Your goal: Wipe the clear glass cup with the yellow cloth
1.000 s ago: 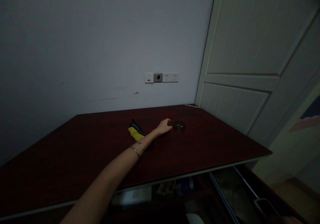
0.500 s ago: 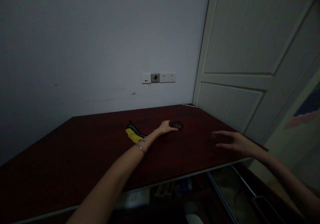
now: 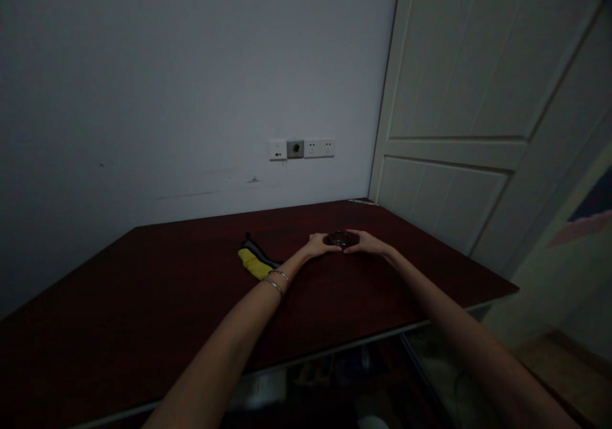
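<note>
A small round glass dish (image 3: 340, 239), shaped like an ashtray, sits on the dark red tabletop. My left hand (image 3: 317, 246) grips its left side, thumb towards me and fingers at the far edge. Around the dish's right side, my right hand (image 3: 367, 243) is curved in the same way. Left of my left forearm lies a yellow and dark grey piece of cloth (image 3: 258, 263) that looks like a sock, partly behind the wrist with its two bracelets.
Below the front edge of the table (image 3: 157, 301), an open drawer holds several dim items, among them a pale box (image 3: 261, 387). Behind stands a wall with sockets (image 3: 319, 148); a white panelled door (image 3: 444, 193) borders the right side.
My right hand has moved left from above the table's right side and taken hold of the dish. My left hand has stayed on the dish.
</note>
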### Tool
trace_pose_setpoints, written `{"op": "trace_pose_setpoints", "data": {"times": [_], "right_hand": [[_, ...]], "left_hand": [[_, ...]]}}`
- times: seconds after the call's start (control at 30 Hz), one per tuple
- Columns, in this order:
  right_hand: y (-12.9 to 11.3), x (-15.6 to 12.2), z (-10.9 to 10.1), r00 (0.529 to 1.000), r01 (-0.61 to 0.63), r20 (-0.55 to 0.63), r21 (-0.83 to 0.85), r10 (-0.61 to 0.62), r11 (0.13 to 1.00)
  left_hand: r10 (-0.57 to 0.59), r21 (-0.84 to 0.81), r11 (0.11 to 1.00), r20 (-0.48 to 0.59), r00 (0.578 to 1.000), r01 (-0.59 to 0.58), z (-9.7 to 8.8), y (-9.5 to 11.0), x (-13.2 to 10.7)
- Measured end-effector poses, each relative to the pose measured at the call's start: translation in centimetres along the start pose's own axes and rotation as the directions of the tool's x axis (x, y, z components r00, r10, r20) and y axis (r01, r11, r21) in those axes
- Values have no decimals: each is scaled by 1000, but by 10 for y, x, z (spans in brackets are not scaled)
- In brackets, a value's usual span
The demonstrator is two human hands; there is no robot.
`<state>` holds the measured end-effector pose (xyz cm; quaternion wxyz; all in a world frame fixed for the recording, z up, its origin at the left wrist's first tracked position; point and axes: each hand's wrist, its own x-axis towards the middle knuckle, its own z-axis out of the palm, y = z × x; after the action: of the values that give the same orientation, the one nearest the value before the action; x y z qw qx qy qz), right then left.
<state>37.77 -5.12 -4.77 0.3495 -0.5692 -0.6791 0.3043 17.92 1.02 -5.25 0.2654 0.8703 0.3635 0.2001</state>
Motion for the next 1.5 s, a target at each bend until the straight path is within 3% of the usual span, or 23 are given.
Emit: {"op": "trace_pose_setpoints", "data": {"times": [0.13,0.27,0.43,0.57,0.73,0.9,1.13,1.33,1.5], "right_hand": [[-6,-1,6,998,53,38,40,-55,998],[-4,-3,8,998,60,-10,71,-60,996],[-8,-3,11,994,33,-108,38,-29,999],[-30,3,16,983,67,-175,22,-62,998],[-76,24,38,961,176,-209,-39,-181,984],[-131,55,91,935,297,-191,-37,-299,954],[-196,89,198,927,366,-88,-5,-365,931],[-217,95,277,929,368,29,10,-368,930],[-217,89,308,933,356,76,-37,-353,934]], "left_hand": [[-16,-44,999,-3,1000,16,-2,1,-3],[-30,-63,998,14,999,31,-3,2,-3],[39,-92,995,38,998,-36,-13,3,-3],[108,-143,984,34,994,-102,-41,3,-8],[158,-122,980,8,987,-156,-100,-7,-30],[146,-104,984,27,989,-142,-168,-36,-77],[-45,-6,999,19,999,45,-243,-94,-168],[-231,1,973,43,972,231,-261,-140,-234],[-336,-87,935,90,937,344,-255,-167,-259]]}}
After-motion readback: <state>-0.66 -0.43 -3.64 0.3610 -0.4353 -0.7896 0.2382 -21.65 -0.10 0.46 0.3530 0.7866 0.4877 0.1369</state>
